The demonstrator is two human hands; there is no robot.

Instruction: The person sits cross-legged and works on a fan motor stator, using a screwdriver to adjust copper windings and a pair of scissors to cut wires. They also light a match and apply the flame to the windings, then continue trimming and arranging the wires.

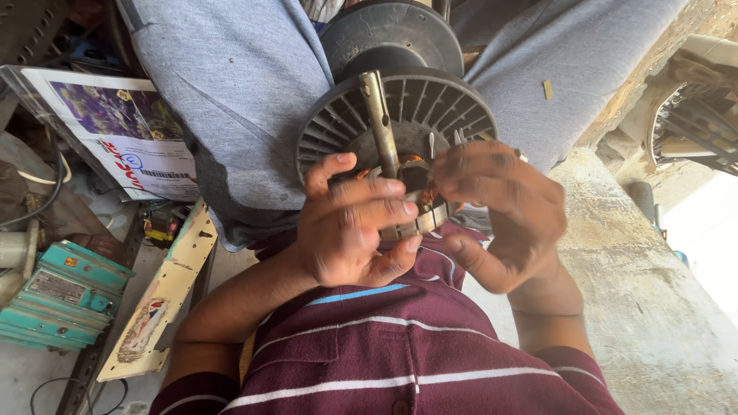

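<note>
Setting: cluttered workshop floor seen from above, with a rough concrete slab (653, 307) running along the right side and bright daylight past its far edge.
Person: seated, grey trousers (238, 100) spread to both sides, a maroon shirt with white and blue stripes (415, 346) filling the lower middle.
Fan motor housing: a dark round casing with radial fins (430, 107) sits between the knees, a metal shaft (378, 115) rising through its middle; a second dark round disc (392, 34) lies just behind it.
Stator core: a ring of stacked metal plates with copper windings (419, 207), held in front of the finned casing, close to the shaft, mostly hidden by fingers.
Left hand: left hand (350, 230) is wrapped around the near left part of the ring, fingers curled over its top edge, thumb below.
Right hand: right hand (507, 207) grips the right part of the ring, fingers bent over the windings, slightly blurred; whether it pinches a wire I cannot tell.
Left clutter: a teal finned motor body (65, 296) lies at the far left, a cream painted strip of metal (165, 296) slants beside it, and a printed sheet in clear plastic (115, 131) lies beyond.
Right edge: part of a pale fan guard (692, 123) shows above the slab.
</note>
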